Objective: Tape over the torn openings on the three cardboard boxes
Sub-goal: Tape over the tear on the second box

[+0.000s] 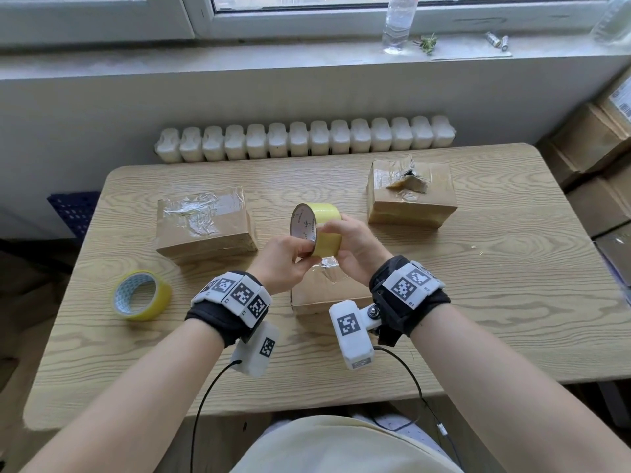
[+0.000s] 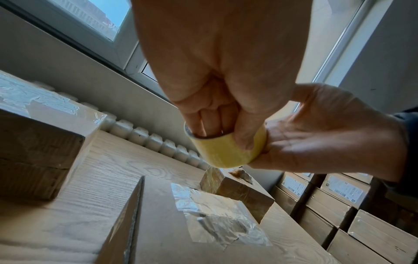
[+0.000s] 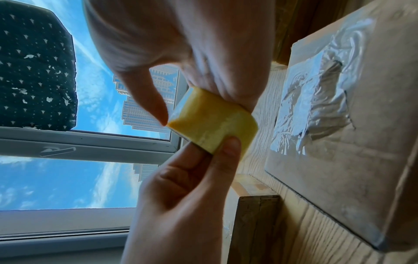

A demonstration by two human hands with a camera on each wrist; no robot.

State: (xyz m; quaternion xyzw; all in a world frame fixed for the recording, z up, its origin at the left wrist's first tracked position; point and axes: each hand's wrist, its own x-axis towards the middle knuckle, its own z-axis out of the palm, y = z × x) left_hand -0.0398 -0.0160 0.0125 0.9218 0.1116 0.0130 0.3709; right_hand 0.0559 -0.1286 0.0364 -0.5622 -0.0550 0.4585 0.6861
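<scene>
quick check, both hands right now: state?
Left hand: grips the tape roll, fingers inside its core.
Right hand: pinches the same roll's outer face.

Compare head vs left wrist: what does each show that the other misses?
Head only: second tape roll lying on the table to the left, the bottle on the sill, both wristbands.
Left wrist only: the left hand has fingers hooked inside the core of the held tape roll; stacked labelled cartons beside the table.
Both: both hands on the held roll, right hand included; near box with crinkled tape; far right box still torn.
</scene>
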